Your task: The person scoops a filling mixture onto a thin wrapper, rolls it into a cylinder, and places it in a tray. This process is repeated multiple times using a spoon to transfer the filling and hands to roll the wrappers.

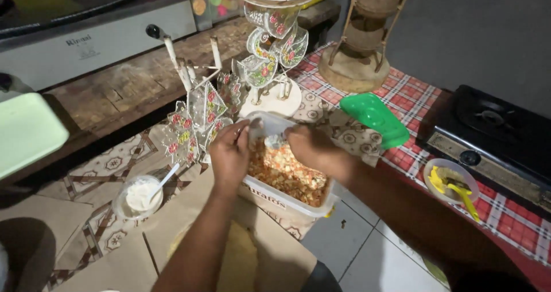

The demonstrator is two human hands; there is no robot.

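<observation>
From the head camera I see my left hand (229,154) and right hand (307,145) meeting over one clear rectangular tub (287,203) of orange-and-white chopped mix, both pinching one small pale wrapper (274,140). One green lid (374,118) lies right; one cup of white sauce (138,197) sits left.

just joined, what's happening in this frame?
A person is working with both hands over a clear plastic tub of chopped orange and white filling. The left hand and right hand meet at the tub's far end, pinching a small pale lump between them; what it is can't be told. A small bowl of white cream with a spoon sits to the left, a green lid to the right, and a bowl with yellow utensils near the black stove.
</observation>
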